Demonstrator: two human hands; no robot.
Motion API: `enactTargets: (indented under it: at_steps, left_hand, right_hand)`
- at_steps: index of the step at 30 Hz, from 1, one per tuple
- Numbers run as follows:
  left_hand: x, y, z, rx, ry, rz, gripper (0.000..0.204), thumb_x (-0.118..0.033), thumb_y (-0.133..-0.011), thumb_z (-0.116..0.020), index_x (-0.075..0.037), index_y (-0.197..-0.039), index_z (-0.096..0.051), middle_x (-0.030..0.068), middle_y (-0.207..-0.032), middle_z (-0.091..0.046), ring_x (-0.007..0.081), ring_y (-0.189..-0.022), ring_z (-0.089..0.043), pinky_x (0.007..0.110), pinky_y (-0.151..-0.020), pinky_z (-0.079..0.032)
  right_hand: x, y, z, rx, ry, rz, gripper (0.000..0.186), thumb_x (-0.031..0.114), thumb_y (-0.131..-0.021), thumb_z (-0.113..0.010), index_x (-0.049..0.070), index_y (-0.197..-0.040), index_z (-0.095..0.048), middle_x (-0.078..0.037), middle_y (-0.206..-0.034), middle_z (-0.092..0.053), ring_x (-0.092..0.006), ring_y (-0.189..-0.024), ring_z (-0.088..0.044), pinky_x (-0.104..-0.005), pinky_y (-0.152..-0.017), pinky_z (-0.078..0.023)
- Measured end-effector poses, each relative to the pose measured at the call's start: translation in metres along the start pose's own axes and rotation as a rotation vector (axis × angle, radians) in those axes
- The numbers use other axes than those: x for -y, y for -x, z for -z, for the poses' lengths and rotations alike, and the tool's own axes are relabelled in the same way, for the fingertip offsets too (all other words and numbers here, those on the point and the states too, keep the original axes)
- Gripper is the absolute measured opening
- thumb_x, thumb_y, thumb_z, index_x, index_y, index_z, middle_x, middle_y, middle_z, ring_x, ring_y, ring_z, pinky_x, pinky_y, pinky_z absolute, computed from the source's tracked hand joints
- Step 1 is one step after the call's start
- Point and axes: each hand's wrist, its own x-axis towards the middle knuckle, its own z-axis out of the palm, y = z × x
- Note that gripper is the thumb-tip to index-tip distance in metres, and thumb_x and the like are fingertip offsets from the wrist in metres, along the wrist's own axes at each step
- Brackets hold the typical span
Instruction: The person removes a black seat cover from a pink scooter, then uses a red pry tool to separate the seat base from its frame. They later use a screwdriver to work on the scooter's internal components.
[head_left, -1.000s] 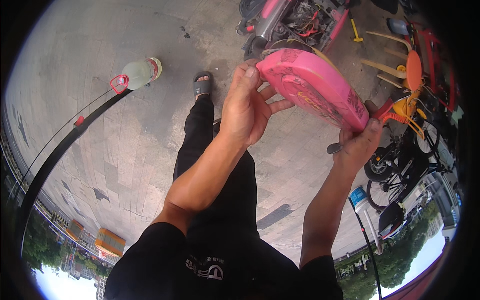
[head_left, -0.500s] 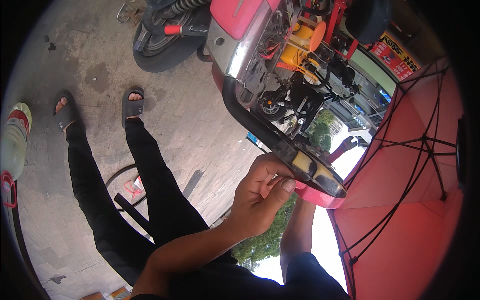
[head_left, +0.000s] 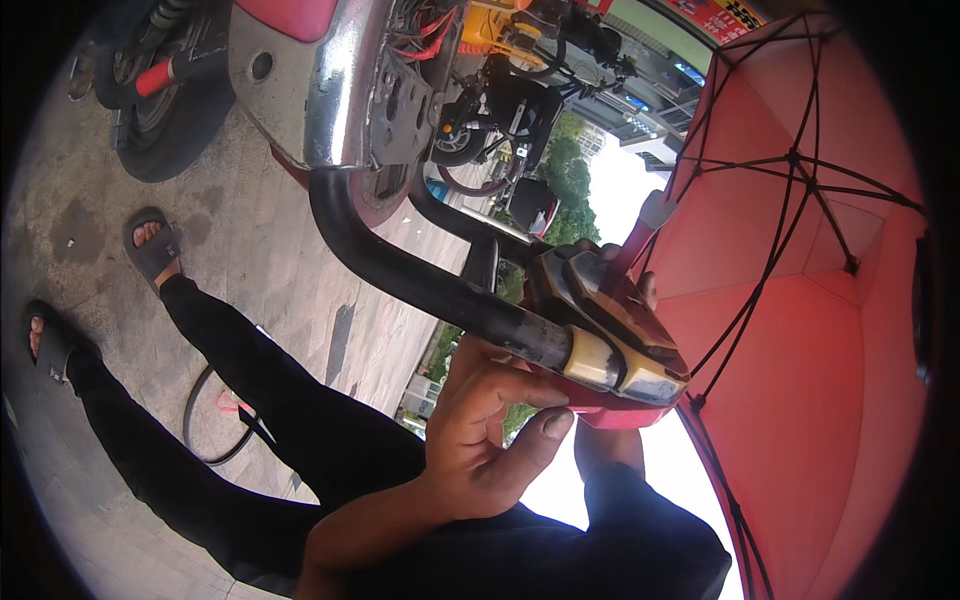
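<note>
My left hand (head_left: pixel 485 430) is under the black grab rail (head_left: pixel 430 275) of a scooter's tail, thumb and forefinger drawn close together beside a red lens-like piece (head_left: pixel 640 415). What they hold, if anything, is too small to make out. The rail's end is worn, with a yellowish patch (head_left: pixel 595 358). My right forearm rises behind this tail piece, which hides most of my right hand (head_left: pixel 649 289); a few fingers show around a red-handled wrench (head_left: pixel 640 230). The wrench's grey end points up, away from the rail.
The scooter's pink-and-grey body (head_left: pixel 290 90) fills the upper left. A wheel (head_left: pixel 180 130) and a dark hose (head_left: pixel 195 420) are on the paved ground near my sandalled feet. Other parked two-wheelers (head_left: pixel 510 110) stand beyond. A red canopy with a black frame (head_left: pixel 795 160) spans the right.
The view has shifted, so the scooter tail appears lower and farther left, showing more of the rail. My left hand stays at the tail's underside; the wrench has turned more upright.
</note>
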Motion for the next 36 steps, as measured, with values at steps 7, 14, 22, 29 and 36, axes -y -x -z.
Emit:
enactTargets:
  at_steps: [7, 14, 22, 29, 36]
  left_hand:
    - [-0.002, -0.001, 0.004, 0.028, -0.031, 0.043, 0.016, 0.000, -0.085, -0.067, 0.000, -0.099, -0.062, 0.0122, -0.118, -0.048, 0.0210, -0.110, -0.048, 0.033, -0.096, -0.038]
    - [-0.008, -0.004, 0.001, -0.005, 0.166, 0.223, 0.013, 0.001, -0.083, -0.066, 0.001, -0.095, -0.061, 0.0132, -0.123, -0.045, 0.0209, -0.113, -0.049, 0.032, -0.096, -0.038]
    - [-0.005, 0.002, 0.004, 0.006, 0.088, 0.183, 0.016, -0.001, -0.081, -0.070, 0.002, -0.096, -0.063, 0.0135, -0.128, -0.042, 0.0228, -0.122, -0.044, 0.036, -0.103, -0.035]
    - [0.007, 0.004, 0.010, 0.111, 0.106, 0.053, 0.020, -0.004, -0.087, -0.062, 0.003, -0.105, -0.059, 0.0211, -0.141, -0.034, 0.0288, -0.135, -0.037, 0.040, -0.109, -0.034]
    - [0.002, 0.004, 0.021, 0.191, -0.004, 0.094, 0.021, -0.001, -0.087, -0.060, 0.003, -0.107, -0.058, 0.0214, -0.142, -0.035, 0.0318, -0.140, -0.032, 0.041, -0.111, -0.031]
  right_hand:
    - [0.000, 0.004, -0.006, 0.002, -0.162, -0.074, 0.044, 0.045, -0.099, -0.046, 0.007, -0.121, -0.052, -0.015, -0.129, -0.052, -0.0309, -0.124, -0.050, -0.0505, -0.104, -0.045]
    - [-0.005, -0.003, 0.011, 0.196, -0.038, 0.028, 0.045, 0.043, -0.100, -0.044, 0.006, -0.124, -0.049, -0.018, -0.133, -0.048, -0.0316, -0.124, -0.050, -0.0503, -0.103, -0.045]
    - [-0.001, 0.006, 0.025, 0.135, -0.018, -0.026, 0.046, 0.044, -0.100, -0.045, 0.006, -0.125, -0.049, -0.019, -0.133, -0.048, -0.0321, -0.124, -0.050, -0.0501, -0.103, -0.045]
    - [0.005, 0.015, 0.022, 0.129, 0.000, -0.070, 0.046, 0.043, -0.099, -0.045, 0.005, -0.125, -0.049, -0.019, -0.134, -0.047, -0.0326, -0.125, -0.050, -0.0502, -0.103, -0.046]
    - [0.010, 0.020, 0.025, 0.127, 0.019, -0.100, 0.046, 0.043, -0.099, -0.046, 0.005, -0.126, -0.049, -0.020, -0.134, -0.047, -0.0330, -0.125, -0.050, -0.0502, -0.103, -0.046]
